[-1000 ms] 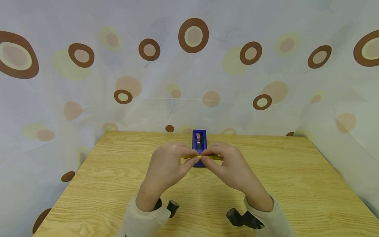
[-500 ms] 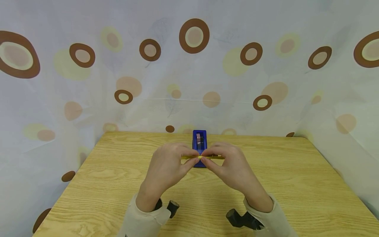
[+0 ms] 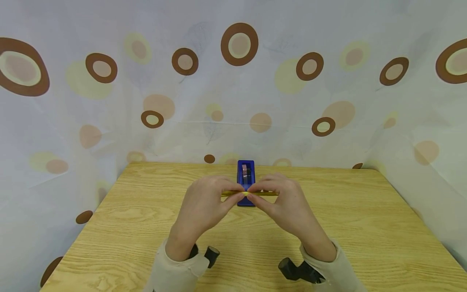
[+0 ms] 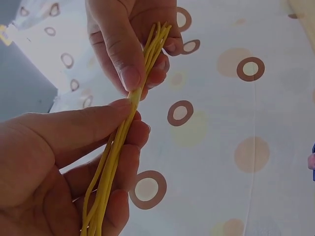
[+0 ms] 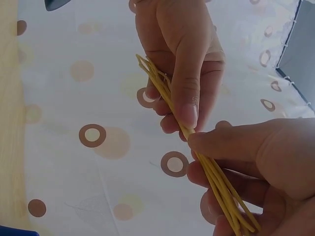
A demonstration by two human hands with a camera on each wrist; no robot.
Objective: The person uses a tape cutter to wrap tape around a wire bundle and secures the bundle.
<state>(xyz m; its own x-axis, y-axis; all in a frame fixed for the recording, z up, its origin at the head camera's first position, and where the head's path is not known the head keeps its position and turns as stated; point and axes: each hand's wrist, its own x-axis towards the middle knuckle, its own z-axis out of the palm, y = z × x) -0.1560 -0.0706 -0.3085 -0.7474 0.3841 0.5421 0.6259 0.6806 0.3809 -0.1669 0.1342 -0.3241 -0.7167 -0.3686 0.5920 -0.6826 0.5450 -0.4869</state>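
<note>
Both hands pinch a bundle of thin yellow strands [image 3: 268,194], held crosswise above the table. My left hand [image 3: 203,209] grips it between thumb and fingers just left of its middle. The right hand [image 3: 286,207] pinches it just right of the middle, the two thumb tips almost meeting. In the left wrist view a smooth pale band [image 4: 135,96] shows on the bundle between the thumbs. The strands [image 5: 221,189] spread loosely at both ends in the right wrist view. Behind the hands stands a blue tape dispenser [image 3: 246,201], partly covered by the fingers.
The wood-grain table [image 3: 146,235] reaches back to a patterned cloth [image 3: 204,93] hung behind and at the sides. Black wrist mounts [image 3: 290,268] stick out from the beige sleeves [image 3: 178,271]. A roll of tape [image 3: 245,172] sits in the dispenser.
Almost nothing has moved. Both hands keep their pinch near the bundle's middle, and the left hand has shifted very slightly to the left.
</note>
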